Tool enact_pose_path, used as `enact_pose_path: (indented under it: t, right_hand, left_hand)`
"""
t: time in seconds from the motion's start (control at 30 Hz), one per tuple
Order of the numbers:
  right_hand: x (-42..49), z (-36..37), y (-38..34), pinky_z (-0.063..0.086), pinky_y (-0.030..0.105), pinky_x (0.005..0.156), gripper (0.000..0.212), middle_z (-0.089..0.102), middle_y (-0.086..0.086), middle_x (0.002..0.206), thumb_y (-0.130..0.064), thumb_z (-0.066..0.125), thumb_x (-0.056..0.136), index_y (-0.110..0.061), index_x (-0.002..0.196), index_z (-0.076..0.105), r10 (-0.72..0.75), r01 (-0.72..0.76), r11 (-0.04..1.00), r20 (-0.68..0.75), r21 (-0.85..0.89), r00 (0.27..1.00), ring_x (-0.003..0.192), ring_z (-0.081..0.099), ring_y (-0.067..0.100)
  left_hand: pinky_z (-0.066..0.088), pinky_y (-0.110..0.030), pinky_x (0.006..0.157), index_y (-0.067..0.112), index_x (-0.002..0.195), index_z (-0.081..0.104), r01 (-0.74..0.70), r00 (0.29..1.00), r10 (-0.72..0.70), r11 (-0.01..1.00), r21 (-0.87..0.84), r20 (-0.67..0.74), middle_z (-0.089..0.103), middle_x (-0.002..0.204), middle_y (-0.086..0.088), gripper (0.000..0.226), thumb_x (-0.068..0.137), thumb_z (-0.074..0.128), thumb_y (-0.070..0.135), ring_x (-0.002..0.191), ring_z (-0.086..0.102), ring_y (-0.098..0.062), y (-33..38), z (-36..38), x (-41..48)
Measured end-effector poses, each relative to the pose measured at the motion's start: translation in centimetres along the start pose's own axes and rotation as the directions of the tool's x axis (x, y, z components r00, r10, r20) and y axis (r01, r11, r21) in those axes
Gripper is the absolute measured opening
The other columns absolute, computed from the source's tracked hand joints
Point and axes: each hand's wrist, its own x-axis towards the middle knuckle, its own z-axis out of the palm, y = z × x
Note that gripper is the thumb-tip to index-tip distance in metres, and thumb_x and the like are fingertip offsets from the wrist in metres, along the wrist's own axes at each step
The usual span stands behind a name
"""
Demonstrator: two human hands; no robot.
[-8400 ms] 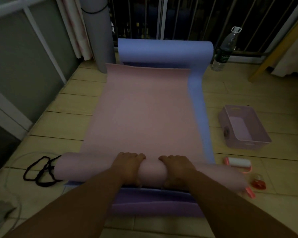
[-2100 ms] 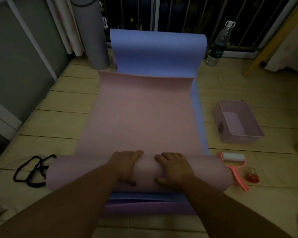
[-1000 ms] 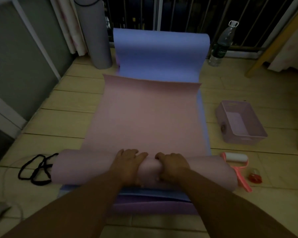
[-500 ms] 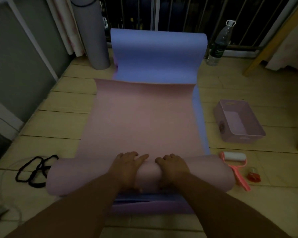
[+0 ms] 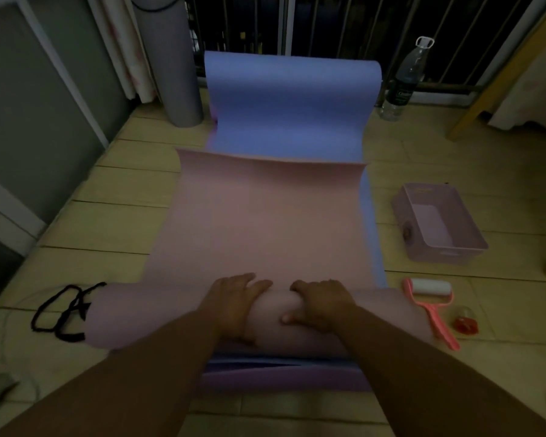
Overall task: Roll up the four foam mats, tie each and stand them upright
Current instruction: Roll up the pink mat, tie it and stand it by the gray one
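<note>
Pink mat [image 5: 265,222] half rolled, left hand [image 5: 237,305] and right hand [image 5: 320,304] both clamped over its roll; next, push forward evenly.

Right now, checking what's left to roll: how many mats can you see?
4. Grey mat, rolled, upright at back left. Pink mat, half rolled, in the middle. Blue mat flat beneath it. Purple mat lowest, its edge showing nearest. More could be hidden underneath.
</note>
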Motion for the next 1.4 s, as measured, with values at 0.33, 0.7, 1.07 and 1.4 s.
enact_pose_path:
  t: [0.33,0.7,1.07,1.4]
  right_hand:
    - [-0.7,-0.4,0.0,0.032,0.043,0.109,0.119,0.047,0.007,0.145,-0.078,0.073,0.058,-0.033,0.152,0.016,-0.084,0.079,0.995,-0.076,-0.064,0.994,0.126,0.048,0.03]
    - [1.0,-1.9,-1.0,0.038,0.039,0.101,0.099,0.055,0.002,0.137,-0.07,0.079,0.057,-0.03,0.14,0.042,-0.045,0.053,0.995,0.09,-0.086,0.995,0.121,0.054,0.026]
    - [-0.8,0.5,-0.2,0.015,0.049,0.118,0.131,0.024,0.006,0.158,-0.068,0.08,0.057,-0.03,0.156,0.002,-0.074,0.071,0.991,-0.018,-0.117,0.997,0.143,0.027,0.03]
    - [0.9,-1.7,-0.6,0.037,0.04,0.104,0.094,0.053,0.001,0.14,-0.062,0.079,0.063,-0.033,0.143,0.039,-0.032,0.042,0.997,0.133,-0.069,0.991,0.123,0.052,0.026]
  left_hand:
    - [0.036,-0.039,0.096,0.032,0.132,0.042,0.032,0.999,-0.034,0.998,0.05,0.042,0.063,0.121,0.001,0.079,0.065,0.076,0.058,0.107,0.06,-0.023,1.3,-2.2,0.9]
    - [0.039,-0.046,0.096,0.024,0.138,0.041,-0.026,0.925,0.063,0.995,0.101,-0.374,0.062,0.122,-0.003,0.117,0.041,0.051,0.09,0.105,0.062,-0.025,0.2,2.3,-1.6]
    - [0.032,-0.038,0.098,0.037,0.137,0.042,0.036,0.999,-0.038,0.998,0.047,0.039,0.062,0.124,0.003,0.084,0.064,0.073,0.065,0.11,0.059,-0.022,0.7,-1.9,1.6]
    - [0.03,-0.041,0.108,0.033,0.154,0.007,-0.007,0.997,0.016,0.995,0.099,-0.081,0.039,0.146,-0.006,0.116,0.064,0.068,0.074,0.129,0.041,-0.028,0.6,0.3,-1.3]
